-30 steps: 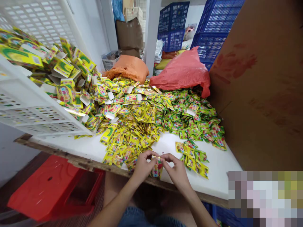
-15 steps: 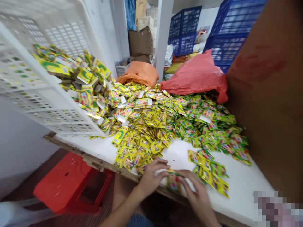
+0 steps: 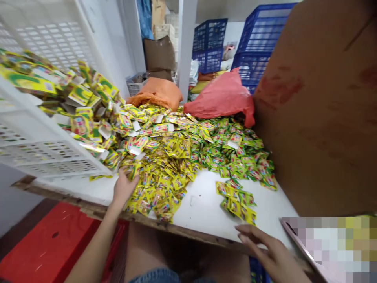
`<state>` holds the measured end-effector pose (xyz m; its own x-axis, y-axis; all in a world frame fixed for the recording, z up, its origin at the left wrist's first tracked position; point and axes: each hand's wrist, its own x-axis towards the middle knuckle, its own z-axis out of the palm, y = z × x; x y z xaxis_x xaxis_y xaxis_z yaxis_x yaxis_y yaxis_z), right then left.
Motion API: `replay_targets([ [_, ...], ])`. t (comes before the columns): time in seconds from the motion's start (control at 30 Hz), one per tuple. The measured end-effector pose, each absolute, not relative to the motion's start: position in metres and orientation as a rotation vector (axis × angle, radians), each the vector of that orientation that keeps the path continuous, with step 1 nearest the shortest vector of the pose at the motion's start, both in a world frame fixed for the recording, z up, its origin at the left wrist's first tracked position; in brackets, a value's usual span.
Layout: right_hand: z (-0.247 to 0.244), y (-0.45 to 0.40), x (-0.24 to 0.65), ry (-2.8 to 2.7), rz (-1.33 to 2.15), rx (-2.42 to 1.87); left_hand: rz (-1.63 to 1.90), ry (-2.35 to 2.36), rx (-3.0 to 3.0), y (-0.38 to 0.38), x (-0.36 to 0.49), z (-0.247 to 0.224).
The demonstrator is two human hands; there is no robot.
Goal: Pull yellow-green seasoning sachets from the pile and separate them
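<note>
My left hand (image 3: 123, 189) is at the left edge of the heap, its thumb and fingers closed around a small yellow-green carton (image 3: 135, 169). Right beside it lie many yellow sachets (image 3: 159, 184). My right hand (image 3: 265, 249) hovers over the table's front edge with fingers stretched out and apart, holding nothing. Just beyond those fingertips is a small group of yellow and green sachets (image 3: 237, 200). Green sachets (image 3: 244, 157) are piled farther back on the right.
A tipped white crate (image 3: 59, 155) spills cartons (image 3: 82, 124) onto the white table (image 3: 203, 200). A large cardboard box (image 3: 318, 118) borders the right. Orange (image 3: 160, 92) and red bags (image 3: 222, 96) lie behind. A red stool (image 3: 50, 243) and a blue basket (image 3: 259, 269) are below the edge.
My hands have parted from the carton they held together at the table edge, which is out of sight. The left moved left to another carton; the right moved right and opened. The view shifted right.
</note>
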<state>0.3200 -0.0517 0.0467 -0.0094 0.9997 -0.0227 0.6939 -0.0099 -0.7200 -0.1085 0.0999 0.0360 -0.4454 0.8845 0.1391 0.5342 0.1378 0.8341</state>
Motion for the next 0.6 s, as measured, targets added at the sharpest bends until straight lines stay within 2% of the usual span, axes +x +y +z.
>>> replay_targets([
  [0.1, 0.036, -0.014, 0.314, -1.718, 0.572, -1.791, 1.418, 1.439, 0.883, 0.071, -0.084, 0.035],
  [0.2, 0.021, 0.035, 0.315, -1.736, 0.329, -1.817, 1.315, 1.06, 0.512, 0.045, -0.046, 0.038],
  [0.37, 0.002, 0.095, 0.298, -1.859, 0.287, -1.724, 1.162, 0.886, 0.407, 0.023, 0.005, 0.038],
  [0.5, -0.002, 0.097, 0.291, -1.797, 0.307, -1.7, 1.048, 0.841, 0.383, 0.016, 0.007, 0.033],
  [0.6, 0.009, 0.087, 0.321, -1.573, 0.28, -1.743, 1.043, 0.858, 0.333, 0.014, -0.005, 0.029],
])
